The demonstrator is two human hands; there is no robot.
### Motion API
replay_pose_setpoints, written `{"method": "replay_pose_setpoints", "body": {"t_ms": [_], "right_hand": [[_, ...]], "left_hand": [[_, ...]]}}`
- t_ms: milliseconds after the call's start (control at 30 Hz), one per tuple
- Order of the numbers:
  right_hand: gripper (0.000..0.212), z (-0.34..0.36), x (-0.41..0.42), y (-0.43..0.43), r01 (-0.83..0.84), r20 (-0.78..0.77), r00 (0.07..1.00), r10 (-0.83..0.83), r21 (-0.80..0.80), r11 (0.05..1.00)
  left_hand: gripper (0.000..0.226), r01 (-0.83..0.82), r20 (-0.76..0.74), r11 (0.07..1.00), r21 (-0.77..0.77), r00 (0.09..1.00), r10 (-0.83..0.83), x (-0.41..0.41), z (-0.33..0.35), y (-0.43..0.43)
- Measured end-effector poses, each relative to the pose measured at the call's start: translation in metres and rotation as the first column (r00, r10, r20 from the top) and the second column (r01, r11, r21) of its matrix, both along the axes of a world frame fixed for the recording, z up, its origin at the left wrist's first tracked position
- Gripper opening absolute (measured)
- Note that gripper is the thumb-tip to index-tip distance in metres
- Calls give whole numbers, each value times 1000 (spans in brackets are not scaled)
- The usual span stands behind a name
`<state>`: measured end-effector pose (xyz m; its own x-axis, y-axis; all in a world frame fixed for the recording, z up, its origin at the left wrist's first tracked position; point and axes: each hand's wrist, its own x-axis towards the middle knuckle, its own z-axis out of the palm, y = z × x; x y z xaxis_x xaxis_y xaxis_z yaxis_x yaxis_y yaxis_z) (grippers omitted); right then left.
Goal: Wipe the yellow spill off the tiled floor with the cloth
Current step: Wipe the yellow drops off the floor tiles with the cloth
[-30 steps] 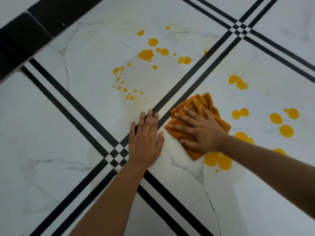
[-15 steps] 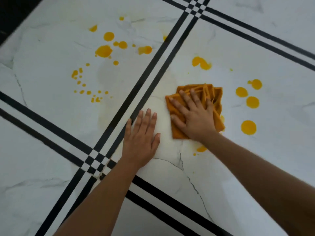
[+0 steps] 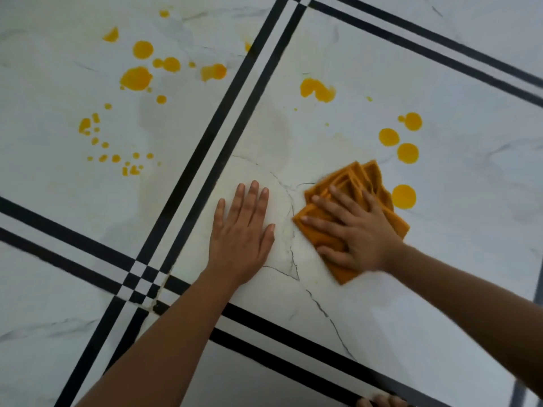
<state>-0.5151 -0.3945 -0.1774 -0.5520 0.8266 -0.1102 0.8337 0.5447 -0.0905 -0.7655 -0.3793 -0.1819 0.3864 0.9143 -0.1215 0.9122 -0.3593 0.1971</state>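
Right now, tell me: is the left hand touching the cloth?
No, the left hand lies flat on bare tile, apart from the cloth.

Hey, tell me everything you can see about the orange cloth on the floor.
The cloth is mustard orange and looks like soft fabric. It is folded into a rough square, with several layered edges fanned out at its far end. It lies flat on the white tiled floor, pressed down by the right hand with fingers spread. A round yellow drop sits right beside its right edge.
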Motion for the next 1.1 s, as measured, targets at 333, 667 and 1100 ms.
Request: {"method": "replay_pose_setpoints", "body": {"t_ms": [333,667,1100], "right_hand": [[59,1,12,-5,258,33,966,-258,-21,966],[74,30,9,35,611,279,790,-546,-287,738],[70,9,17,27,566,106,824,-556,-182,804]], "left_hand": [[61,-45,18,999,29,999,45,-14,0,-2],[60,32,53,999,-17,998,-31,-11,13,7],[55,112,112,994,12,987,-113,52,5,26]]}}
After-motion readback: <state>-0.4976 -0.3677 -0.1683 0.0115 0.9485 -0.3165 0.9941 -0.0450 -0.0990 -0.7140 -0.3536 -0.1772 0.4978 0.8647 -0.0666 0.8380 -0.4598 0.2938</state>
